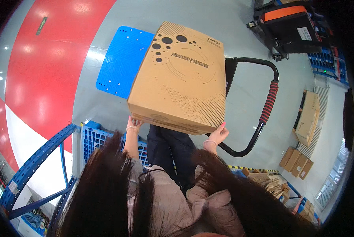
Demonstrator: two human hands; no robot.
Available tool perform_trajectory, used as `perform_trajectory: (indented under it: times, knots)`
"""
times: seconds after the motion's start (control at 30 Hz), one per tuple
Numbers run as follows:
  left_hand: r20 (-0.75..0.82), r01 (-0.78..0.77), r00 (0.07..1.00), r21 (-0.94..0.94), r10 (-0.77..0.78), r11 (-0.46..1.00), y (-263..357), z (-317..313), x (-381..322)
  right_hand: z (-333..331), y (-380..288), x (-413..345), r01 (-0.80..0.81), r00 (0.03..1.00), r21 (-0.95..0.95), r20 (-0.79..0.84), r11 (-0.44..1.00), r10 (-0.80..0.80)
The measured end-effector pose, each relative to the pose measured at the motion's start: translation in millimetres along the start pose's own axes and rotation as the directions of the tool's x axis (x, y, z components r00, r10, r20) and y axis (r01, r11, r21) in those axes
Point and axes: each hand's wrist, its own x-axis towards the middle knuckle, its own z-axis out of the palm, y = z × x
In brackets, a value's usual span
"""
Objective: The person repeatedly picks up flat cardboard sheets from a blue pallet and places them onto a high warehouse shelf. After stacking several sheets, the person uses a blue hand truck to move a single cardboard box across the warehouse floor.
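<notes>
A large closed cardboard box (pixel 180 80) with printed dots and writing fills the middle of the view, its near side facing my body. My left hand (pixel 134 123) holds the box's near left corner from below, with the fingers partly hidden under it. At the near right corner, my right hand (pixel 219 135) grips the edge with the thumb up on the side. Beneath and beyond the box is the blue platform (pixel 120 60) of a hand cart, and its black tube handle (pixel 268 102) with a striped red and black grip curves to the right. Whether the box touches the platform I cannot tell.
A blue metal rack (pixel 37 163) rises at lower left beside a blue plastic pallet (pixel 95 140). At upper right stands a black and orange pallet truck (pixel 286 29). Along the right wall are a long crate (pixel 307 118) and several cardboard boxes (pixel 296 163); shelves with cartons lie at lower right.
</notes>
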Motion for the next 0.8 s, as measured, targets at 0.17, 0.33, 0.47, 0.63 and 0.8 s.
perform_trajectory:
  times: [0.17,0.33,0.47,0.63,0.8]
  knots:
    - [0.039,-0.157,0.987,0.365,0.153,0.918,12,-13,15,-3,41,14,-0.364,0.931,0.249,0.07,0.898,0.358]
    - [0.109,-0.144,0.987,0.247,0.12,0.958,22,-26,31,1,66,21,-0.476,0.875,0.331,0.274,0.814,0.4]
    - [0.15,-0.034,0.988,-0.002,0.034,0.999,2,-28,20,8,85,17,-0.715,0.696,0.362,0.299,0.598,0.652]
    - [0.377,0.109,0.926,-0.295,0.011,0.949,-60,-34,2,21,134,-4,-0.805,0.554,0.451,0.339,0.386,0.76]
    - [0.287,0.146,0.957,-0.311,-0.054,0.939,-103,-36,-8,50,173,4,-0.767,0.632,0.371,0.298,0.523,0.715]
